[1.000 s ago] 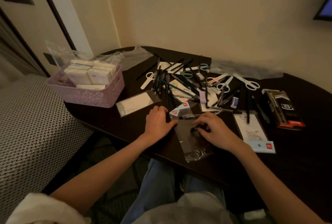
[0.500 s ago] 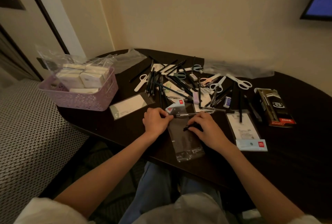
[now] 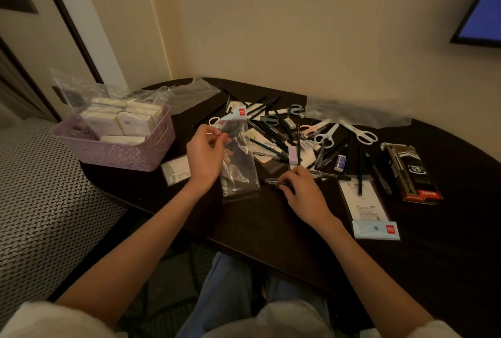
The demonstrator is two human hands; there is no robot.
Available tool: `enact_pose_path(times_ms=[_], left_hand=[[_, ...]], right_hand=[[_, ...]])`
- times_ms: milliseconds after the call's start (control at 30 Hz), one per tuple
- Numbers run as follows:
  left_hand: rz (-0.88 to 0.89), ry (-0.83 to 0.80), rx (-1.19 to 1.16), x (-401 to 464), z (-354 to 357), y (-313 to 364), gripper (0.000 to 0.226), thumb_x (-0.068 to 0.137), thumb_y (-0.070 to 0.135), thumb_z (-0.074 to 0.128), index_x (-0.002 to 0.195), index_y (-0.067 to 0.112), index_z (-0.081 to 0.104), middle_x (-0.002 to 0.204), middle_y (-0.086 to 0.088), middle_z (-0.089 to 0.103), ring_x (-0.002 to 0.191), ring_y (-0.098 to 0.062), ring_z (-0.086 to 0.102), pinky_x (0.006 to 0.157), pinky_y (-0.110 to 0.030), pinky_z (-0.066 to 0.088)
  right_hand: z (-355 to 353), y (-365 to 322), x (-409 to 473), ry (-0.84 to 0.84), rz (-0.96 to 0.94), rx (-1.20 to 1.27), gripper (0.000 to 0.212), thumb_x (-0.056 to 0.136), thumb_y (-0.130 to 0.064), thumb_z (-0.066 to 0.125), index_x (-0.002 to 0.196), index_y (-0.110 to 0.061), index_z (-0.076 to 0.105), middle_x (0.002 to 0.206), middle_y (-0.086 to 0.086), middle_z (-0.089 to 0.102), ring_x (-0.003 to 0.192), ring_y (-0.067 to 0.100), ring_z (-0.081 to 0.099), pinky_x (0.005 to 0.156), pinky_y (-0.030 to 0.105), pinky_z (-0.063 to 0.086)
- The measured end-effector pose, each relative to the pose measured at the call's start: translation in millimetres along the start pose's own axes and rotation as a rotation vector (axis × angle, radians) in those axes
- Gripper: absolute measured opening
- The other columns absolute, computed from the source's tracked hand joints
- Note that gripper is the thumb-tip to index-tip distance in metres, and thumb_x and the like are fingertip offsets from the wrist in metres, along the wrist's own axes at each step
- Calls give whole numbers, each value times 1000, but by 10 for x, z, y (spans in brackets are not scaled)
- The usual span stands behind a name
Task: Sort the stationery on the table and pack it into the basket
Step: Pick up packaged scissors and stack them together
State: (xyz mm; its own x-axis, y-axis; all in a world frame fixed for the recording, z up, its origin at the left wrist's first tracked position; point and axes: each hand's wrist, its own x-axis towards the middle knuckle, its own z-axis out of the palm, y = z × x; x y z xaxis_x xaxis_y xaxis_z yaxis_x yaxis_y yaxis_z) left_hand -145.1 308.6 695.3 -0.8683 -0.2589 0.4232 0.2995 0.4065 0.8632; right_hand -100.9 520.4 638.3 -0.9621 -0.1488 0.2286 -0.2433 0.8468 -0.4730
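My left hand (image 3: 207,152) pinches a clear plastic pen sleeve (image 3: 240,166) with a pale blue header and holds it upright above the dark table (image 3: 271,218). To its right, my right hand (image 3: 301,188) lies on the table with its fingertips closed on a black pen (image 3: 273,181). A pile of loose pens, pencils, erasers and scissors (image 3: 284,134) spreads behind both hands. The lilac basket (image 3: 113,150) stands at the table's left end, holding white boxes in a clear bag.
A flat sleeve with a white card (image 3: 176,169) lies left of my left hand. Another flat pack (image 3: 366,207) and a black pen box (image 3: 409,172) lie on the right. Crumpled clear bags (image 3: 357,112) sit along the wall. A patterned seat (image 3: 40,202) is left.
My left hand has lifted the clear sleeve off the table and stood it upright. My right hand has slid right, off the sleeve, to a pen on the table.
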Motion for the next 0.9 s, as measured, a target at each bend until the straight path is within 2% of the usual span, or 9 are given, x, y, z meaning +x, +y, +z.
enact_pose_path(times_ms=[167, 267, 333, 433, 533, 600, 700, 767, 900], left_hand=[[-270, -49, -224, 46, -15, -47, 10, 93, 8, 61, 98, 1, 57, 84, -6, 73, 60, -6, 68, 51, -21, 54], [-417, -85, -372, 47, 5, -65, 13, 93, 7, 60, 102, -2, 57, 89, -13, 73, 64, -19, 71, 56, -31, 59], [-459, -122, -410, 56, 29, -67, 11, 93, 6, 60, 102, -1, 57, 89, -15, 73, 63, -20, 71, 55, -29, 59], [-493, -195, -384, 143, 47, -54, 11, 92, 11, 62, 99, 2, 60, 88, -13, 73, 67, -19, 71, 57, -31, 59], [-463, -194, -333, 401, 12, -183, 18, 94, 21, 60, 102, 6, 64, 90, -8, 72, 75, -18, 72, 63, -26, 58], [-397, -130, -168, 629, -7, -366, 13, 95, 19, 58, 103, 10, 64, 94, -8, 71, 82, -18, 70, 73, -28, 59], [-235, -101, 279, 933, -1, -651, 14, 90, 10, 63, 104, 9, 66, 104, -8, 69, 98, -19, 66, 86, -31, 54], [-193, -166, 464, 1072, 50, -767, 24, 89, 12, 66, 112, 5, 63, 109, -10, 67, 103, -21, 63, 85, -28, 49], [-238, -309, 712, 1225, 195, -927, 45, 88, 32, 68, 120, 5, 54, 116, -15, 61, 108, -30, 57, 86, -41, 50]], right_hand=[[-3, -228, 122, 110, 101, 355, 24, 98, -25, 51, 113, -12, 64, 105, -2, 59, 98, 9, 56, 80, 14, 43], [-44, -403, 211, -23, 222, 755, 34, 92, -36, 59, 114, -10, 65, 100, 2, 69, 95, 10, 64, 83, 19, 49], [-35, -475, 256, -79, 292, 887, 31, 88, -30, 67, 111, -8, 65, 95, 9, 72, 87, 13, 67, 79, 25, 52], [-41, -516, 328, -17, 313, 886, 12, 89, -11, 66, 97, -3, 66, 86, 13, 69, 71, 11, 64, 66, 22, 51], [-62, -445, 414, 128, 310, 851, 3, 90, -8, 64, 88, -7, 65, 81, 10, 67, 70, 11, 62, 65, 22, 50], [-83, -375, 462, 198, 324, 851, 4, 90, -8, 63, 87, -10, 65, 78, 7, 66, 68, 8, 61, 63, 20, 49], [-100, -313, 504, 249, 332, 871, 7, 90, -7, 62, 87, -13, 66, 80, 7, 66, 68, 6, 61, 63, 18, 49], [-87, -294, 534, 266, 331, 881, 12, 90, -7, 62, 84, -17, 65, 81, 8, 67, 70, 7, 62, 64, 17, 50], [-33, -288, 582, 267, 325, 863, 10, 90, -8, 63, 87, -17, 65, 85, 9, 68, 76, 10, 65, 68, 19, 52]])
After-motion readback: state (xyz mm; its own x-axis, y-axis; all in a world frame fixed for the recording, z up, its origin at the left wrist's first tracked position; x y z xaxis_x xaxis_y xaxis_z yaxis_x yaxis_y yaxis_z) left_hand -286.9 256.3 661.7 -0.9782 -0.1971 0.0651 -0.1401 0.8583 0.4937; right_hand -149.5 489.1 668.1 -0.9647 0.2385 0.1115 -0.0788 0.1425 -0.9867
